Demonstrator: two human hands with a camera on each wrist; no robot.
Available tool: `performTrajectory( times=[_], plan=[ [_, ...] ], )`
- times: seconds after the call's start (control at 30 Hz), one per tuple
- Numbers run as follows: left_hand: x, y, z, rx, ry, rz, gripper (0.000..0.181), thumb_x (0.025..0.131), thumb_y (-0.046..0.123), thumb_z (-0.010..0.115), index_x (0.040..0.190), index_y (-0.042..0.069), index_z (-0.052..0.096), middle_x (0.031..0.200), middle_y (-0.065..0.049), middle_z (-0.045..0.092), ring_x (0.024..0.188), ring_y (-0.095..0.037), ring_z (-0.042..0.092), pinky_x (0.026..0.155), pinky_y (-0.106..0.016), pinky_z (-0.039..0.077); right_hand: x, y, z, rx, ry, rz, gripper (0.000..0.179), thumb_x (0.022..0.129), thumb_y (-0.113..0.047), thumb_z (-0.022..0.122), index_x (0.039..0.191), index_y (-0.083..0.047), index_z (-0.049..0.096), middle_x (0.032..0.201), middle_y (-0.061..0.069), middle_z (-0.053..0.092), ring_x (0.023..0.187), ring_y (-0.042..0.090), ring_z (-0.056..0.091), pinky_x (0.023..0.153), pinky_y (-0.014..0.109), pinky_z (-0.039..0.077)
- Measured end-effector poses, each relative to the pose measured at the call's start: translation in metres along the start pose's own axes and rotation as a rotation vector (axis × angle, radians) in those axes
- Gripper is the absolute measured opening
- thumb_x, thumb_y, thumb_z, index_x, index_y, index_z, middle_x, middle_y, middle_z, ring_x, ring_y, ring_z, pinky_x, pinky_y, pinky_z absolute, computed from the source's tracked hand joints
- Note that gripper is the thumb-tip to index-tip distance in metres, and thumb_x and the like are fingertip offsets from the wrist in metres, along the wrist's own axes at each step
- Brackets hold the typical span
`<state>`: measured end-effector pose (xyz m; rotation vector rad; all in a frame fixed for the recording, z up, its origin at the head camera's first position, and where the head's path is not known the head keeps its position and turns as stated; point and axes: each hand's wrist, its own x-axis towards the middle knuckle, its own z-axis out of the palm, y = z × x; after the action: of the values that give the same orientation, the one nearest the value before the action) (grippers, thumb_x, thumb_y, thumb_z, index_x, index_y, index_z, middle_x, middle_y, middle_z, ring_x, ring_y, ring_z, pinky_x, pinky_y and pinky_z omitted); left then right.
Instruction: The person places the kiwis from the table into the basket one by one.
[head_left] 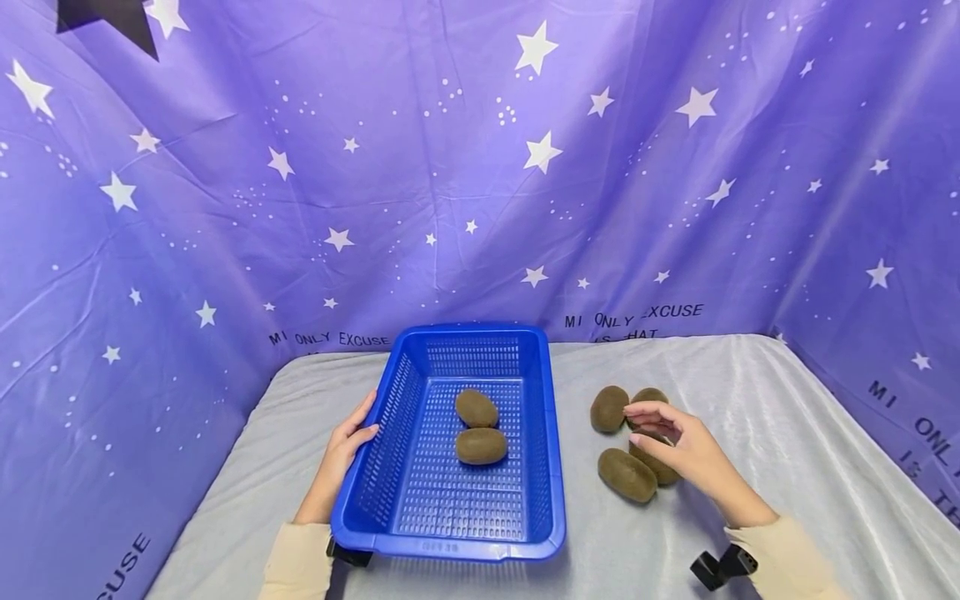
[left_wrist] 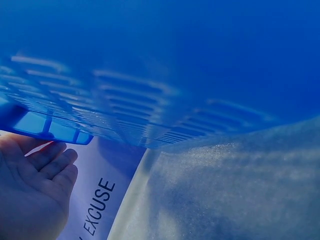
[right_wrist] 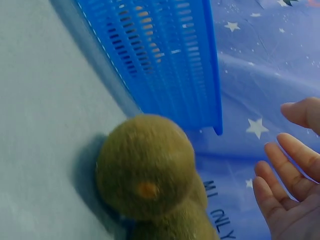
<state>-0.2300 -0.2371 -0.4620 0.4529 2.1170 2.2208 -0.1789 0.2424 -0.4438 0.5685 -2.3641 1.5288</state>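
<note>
While the left hand (head_left: 339,457) grips the blue basket (head_left: 450,546), the right hand (head_left: 693,450), fingers parted, hovers near kiwis (head_left: 627,476).

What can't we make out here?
- Head: lower part of the back kiwi, behind the right hand.
- Left wrist: inside of the basket, blocked by its own wall.
- Left wrist: rest of the left hand, cut off by the frame edge.
- Right wrist: lowest kiwi, cut off below.

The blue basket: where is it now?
In the head view, the blue basket is at lower centre, between the left hand and the kiwis on the right.
</note>
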Motion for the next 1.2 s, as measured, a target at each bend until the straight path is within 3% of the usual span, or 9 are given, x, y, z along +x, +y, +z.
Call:
performTrajectory(
  times=[0.3,0.87,1.03,1.2],
  plan=[
    [0.001,0.000,0.000,-0.003,-0.007,0.011,0.059,0.094,-0.001,0.043,0.148,-0.004,0.019,0.155,-0.020,0.009,0.121,0.007,0.038,0.092,-0.015,0.042,-0.009,0.009,-0.012,-0.012,0.051,0.003,0.033,0.083,0.005,0.066,0.114,0.007,0.059,0.105,-0.014,0.063,0.096,0.001,0.059,0.085,0.011,0.043],
    [-0.001,0.002,0.000,-0.015,-0.012,-0.021,0.059,0.095,0.003,0.043,0.149,0.001,0.020,0.156,-0.016,0.012,0.122,0.000,0.040,0.090,-0.018,0.044,-0.025,0.040,-0.012,-0.038,0.085,0.143,0.035,0.084,-0.001,0.066,0.116,0.009,0.056,0.105,0.008,0.063,0.092,0.000,0.059,0.077,0.011,0.046],
    [-0.001,0.002,0.000,0.001,-0.004,0.002,0.059,0.094,0.001,0.043,0.148,-0.002,0.020,0.155,-0.019,0.012,0.121,0.003,0.041,0.091,-0.017,0.043,-0.027,0.044,-0.010,-0.011,0.069,0.164,0.038,0.085,-0.002,0.066,0.118,0.011,0.053,0.104,0.010,0.062,0.091,-0.001,0.058,0.077,0.011,0.047],
    [-0.001,0.001,0.000,-0.013,-0.014,-0.017,0.059,0.095,0.003,0.043,0.149,0.000,0.019,0.156,-0.018,0.011,0.122,0.001,0.040,0.091,-0.018,0.044,-0.028,0.045,-0.008,0.028,0.061,0.189,0.041,0.084,-0.001,0.066,0.120,0.012,0.051,0.103,0.009,0.063,0.091,-0.002,0.058,0.075,0.013,0.048]
  ],
)
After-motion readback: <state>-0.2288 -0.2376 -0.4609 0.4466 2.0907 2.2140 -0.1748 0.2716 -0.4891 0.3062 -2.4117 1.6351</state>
